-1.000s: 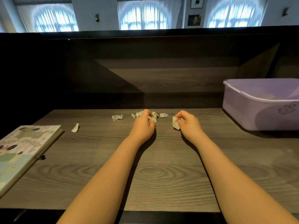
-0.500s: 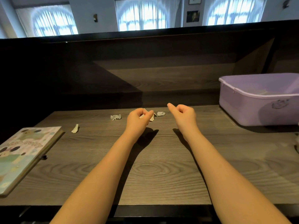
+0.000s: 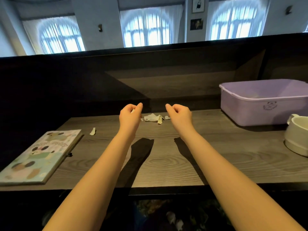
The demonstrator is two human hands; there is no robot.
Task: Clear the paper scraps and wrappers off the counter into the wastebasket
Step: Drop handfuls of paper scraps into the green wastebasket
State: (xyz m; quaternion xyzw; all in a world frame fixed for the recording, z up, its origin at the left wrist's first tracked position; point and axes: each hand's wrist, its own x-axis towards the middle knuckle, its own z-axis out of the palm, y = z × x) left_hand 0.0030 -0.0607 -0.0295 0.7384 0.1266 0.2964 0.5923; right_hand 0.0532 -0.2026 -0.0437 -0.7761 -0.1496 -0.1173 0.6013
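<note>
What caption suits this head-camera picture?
Left hand pinches a white paper scrap near crumpled white scraps on the grey wooden counter.

The left forearm point(image 3: 100, 164) and right forearm point(image 3: 216, 164) show bare along their whole visible length, as do the left hand point(image 3: 130, 115) and right hand point(image 3: 180, 115).

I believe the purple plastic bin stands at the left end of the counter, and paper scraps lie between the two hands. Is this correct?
Not fully. The head view shows the purple plastic bin at the right end of the counter, not the left. The paper scraps do lie between the left hand, pinching a small scrap, and the right hand.
</note>
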